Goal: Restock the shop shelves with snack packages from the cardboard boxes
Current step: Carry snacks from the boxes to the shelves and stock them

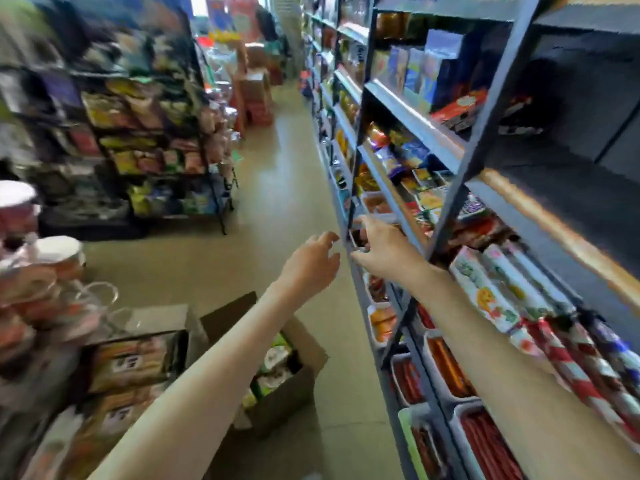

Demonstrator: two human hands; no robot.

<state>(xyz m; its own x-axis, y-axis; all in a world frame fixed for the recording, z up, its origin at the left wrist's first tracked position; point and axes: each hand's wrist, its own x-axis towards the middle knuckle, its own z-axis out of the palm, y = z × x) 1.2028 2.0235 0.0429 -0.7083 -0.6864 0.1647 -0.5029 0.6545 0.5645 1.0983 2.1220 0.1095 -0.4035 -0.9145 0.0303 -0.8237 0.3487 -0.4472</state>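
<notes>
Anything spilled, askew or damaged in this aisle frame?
Nothing stands out. The open brown cardboard box sits upright on the beige floor, green-and-white packages inside. Motion blur hides finer shelf detail.

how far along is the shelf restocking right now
Done: the shelves look largely filled. In hand: the right hand seems to pinch a small package at the shelf edge; the left hand is empty. Left: the open cardboard box has packages inside, and the upper right bay looks mostly bare.
</notes>
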